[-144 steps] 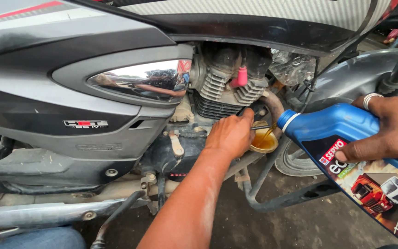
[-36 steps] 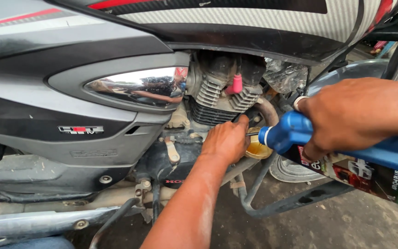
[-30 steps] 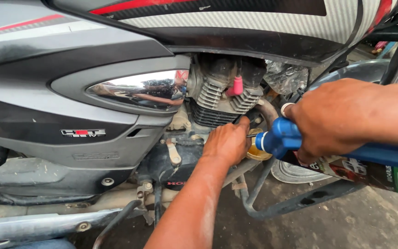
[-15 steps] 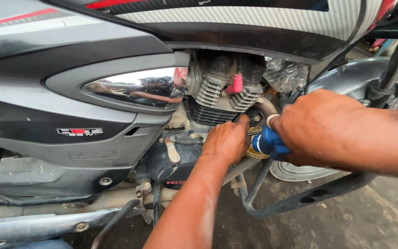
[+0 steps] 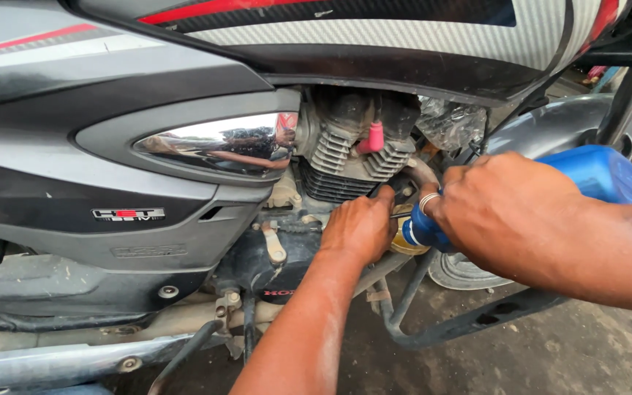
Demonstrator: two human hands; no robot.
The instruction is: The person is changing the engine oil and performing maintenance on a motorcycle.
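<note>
Right hand (image 5: 510, 212) gripping tilted blue plastic oil bottle (image 5: 594, 172), neck meeting yellow funnel (image 5: 404, 238); left hand (image 5: 360, 227) curling around funnel beside grey finned motorcycle engine (image 5: 352, 150).

left forearm is reaching up from the bottom centre of the view, bare, wrist straight, streaked with pale dust. left hand (image 5: 360, 228) is curling, knuckles up, fingertips tucked forward and hidden from view. right arm is coming in from the right edge, forearm bare, running roughly level. right hand (image 5: 502, 212) is closing in a full grip, back of hand facing the camera, a ring (image 5: 429, 199) showing on one finger. the two hands are sitting just beside each other.
</note>
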